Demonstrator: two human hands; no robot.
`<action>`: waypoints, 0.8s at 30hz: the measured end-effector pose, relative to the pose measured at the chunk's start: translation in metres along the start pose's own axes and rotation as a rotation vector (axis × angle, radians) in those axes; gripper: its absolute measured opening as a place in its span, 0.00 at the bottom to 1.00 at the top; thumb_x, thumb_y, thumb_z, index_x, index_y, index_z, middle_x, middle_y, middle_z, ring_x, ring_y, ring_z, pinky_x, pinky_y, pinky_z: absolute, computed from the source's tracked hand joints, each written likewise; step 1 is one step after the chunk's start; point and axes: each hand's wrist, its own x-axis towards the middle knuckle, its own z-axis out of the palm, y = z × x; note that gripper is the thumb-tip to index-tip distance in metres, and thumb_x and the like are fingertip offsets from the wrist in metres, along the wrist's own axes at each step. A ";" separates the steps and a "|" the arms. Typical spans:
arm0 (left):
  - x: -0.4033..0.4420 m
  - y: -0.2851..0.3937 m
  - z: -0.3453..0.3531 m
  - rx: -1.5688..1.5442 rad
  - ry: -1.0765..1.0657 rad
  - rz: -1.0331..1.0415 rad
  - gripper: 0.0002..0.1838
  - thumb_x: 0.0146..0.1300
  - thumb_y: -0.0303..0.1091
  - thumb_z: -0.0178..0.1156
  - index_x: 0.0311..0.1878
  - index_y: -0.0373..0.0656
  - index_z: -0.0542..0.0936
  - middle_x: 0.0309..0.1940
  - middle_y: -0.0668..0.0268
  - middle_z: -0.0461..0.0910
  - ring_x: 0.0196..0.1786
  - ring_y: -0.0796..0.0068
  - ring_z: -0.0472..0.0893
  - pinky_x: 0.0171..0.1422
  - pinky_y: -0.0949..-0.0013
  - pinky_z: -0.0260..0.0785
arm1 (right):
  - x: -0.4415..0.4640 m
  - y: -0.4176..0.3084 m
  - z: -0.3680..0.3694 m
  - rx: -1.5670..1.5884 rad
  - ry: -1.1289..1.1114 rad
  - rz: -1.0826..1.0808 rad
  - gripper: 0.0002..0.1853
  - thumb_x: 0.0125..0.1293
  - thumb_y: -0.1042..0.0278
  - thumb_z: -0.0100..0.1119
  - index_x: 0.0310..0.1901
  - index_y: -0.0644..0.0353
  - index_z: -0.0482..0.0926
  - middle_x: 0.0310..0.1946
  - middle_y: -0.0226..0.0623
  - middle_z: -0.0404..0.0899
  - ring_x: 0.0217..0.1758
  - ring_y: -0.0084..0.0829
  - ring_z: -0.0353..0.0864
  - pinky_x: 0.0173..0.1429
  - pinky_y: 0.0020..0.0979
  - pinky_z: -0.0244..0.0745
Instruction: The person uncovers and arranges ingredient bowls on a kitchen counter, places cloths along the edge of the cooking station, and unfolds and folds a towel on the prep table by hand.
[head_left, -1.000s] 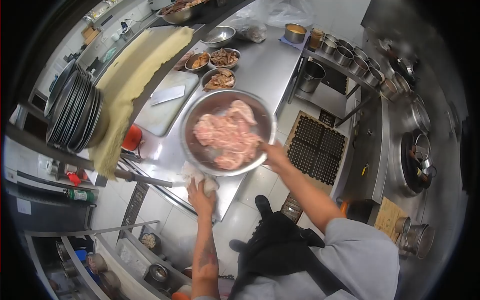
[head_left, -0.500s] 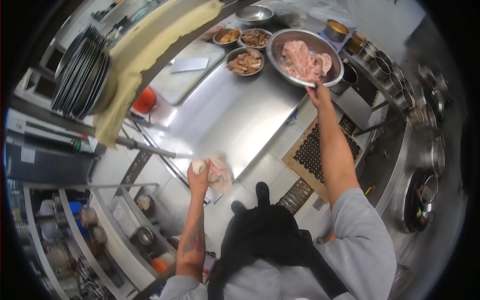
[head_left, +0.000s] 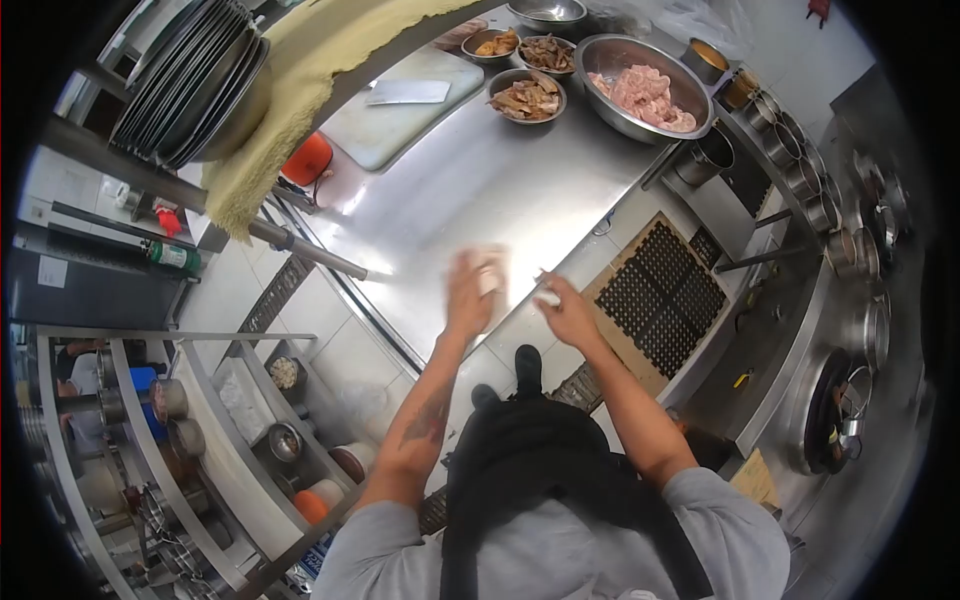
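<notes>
My left hand (head_left: 468, 300) is closed on a pale cloth (head_left: 489, 268), both blurred, at the near end of the steel table (head_left: 450, 210). To its right, just past the table's edge, my right hand (head_left: 566, 310) has its fingers bent; whether anything small is between them cannot be made out. The large steel bowl (head_left: 625, 122) with raw pink meat (head_left: 648, 94) rests at the table's far right. Beside it stand smaller bowls of meat pieces (head_left: 528, 97). A cleaver (head_left: 408, 92) lies on the white cutting board (head_left: 385, 125).
Stacked plates (head_left: 190, 85) and a yellowish cloth (head_left: 300, 80) are on the raised rack at the left. Shelves with containers (head_left: 180, 430) stand at the lower left. A black mat (head_left: 660, 295) lies on the floor at the right, near pots (head_left: 800, 170) and a stove counter.
My right hand has let go of the large bowl, now at the table's far right, and come back near my left hand. My left hand has moved right and up with the cloth.
</notes>
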 end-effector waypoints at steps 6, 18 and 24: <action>0.017 0.113 -0.129 -0.811 -0.222 0.163 0.13 0.73 0.39 0.63 0.50 0.39 0.82 0.41 0.65 0.85 0.45 0.80 0.80 0.53 0.72 0.72 | -0.031 -0.118 -0.083 -0.362 0.195 -0.114 0.14 0.59 0.76 0.57 0.47 0.62 0.82 0.36 0.50 0.84 0.42 0.46 0.87 0.50 0.40 0.79; -0.020 0.145 -0.289 -0.564 -0.298 0.367 0.19 0.61 0.34 0.65 0.54 0.39 0.81 0.35 0.69 0.79 0.37 0.81 0.78 0.45 0.73 0.71 | -0.063 -0.314 -0.059 -0.130 -0.005 -0.631 0.12 0.75 0.59 0.51 0.44 0.60 0.78 0.36 0.27 0.73 0.42 0.21 0.71 0.50 0.25 0.69; -0.025 0.139 -0.352 -0.249 0.260 0.416 0.18 0.61 0.36 0.59 0.52 0.40 0.86 0.37 0.58 0.86 0.43 0.65 0.86 0.53 0.65 0.76 | -0.102 -0.375 -0.091 -0.508 0.047 -0.661 0.25 0.68 0.43 0.65 0.52 0.59 0.83 0.41 0.35 0.83 0.48 0.27 0.79 0.57 0.30 0.71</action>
